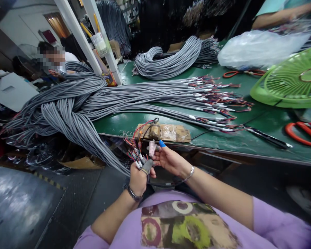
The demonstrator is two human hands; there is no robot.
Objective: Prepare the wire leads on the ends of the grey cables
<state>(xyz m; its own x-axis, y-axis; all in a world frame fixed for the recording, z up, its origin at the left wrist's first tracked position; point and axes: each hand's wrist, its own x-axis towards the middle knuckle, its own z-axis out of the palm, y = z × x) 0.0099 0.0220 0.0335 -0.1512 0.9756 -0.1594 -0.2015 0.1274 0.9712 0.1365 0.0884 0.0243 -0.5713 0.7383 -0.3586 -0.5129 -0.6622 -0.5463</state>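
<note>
My left hand, with a dark bracelet at the wrist and a grey cover on the thumb, is closed around a bundle of grey cables. Their white-banded ends fan out into thin coloured wires above the fist. Close beside these ends is my right hand, palm partly turned up, fingers apart and slightly bent. It wears a blue finger cover and a pale pinkish wrap; I see nothing held in it. Just beyond, at the table edge, lies a wooden board with a small worn fixture and wiring.
More grey cables lie across the green table, with a coiled bundle behind. At right are a black-handled tool, orange-handled scissors, a green fan and a plastic bag. Two other people work nearby.
</note>
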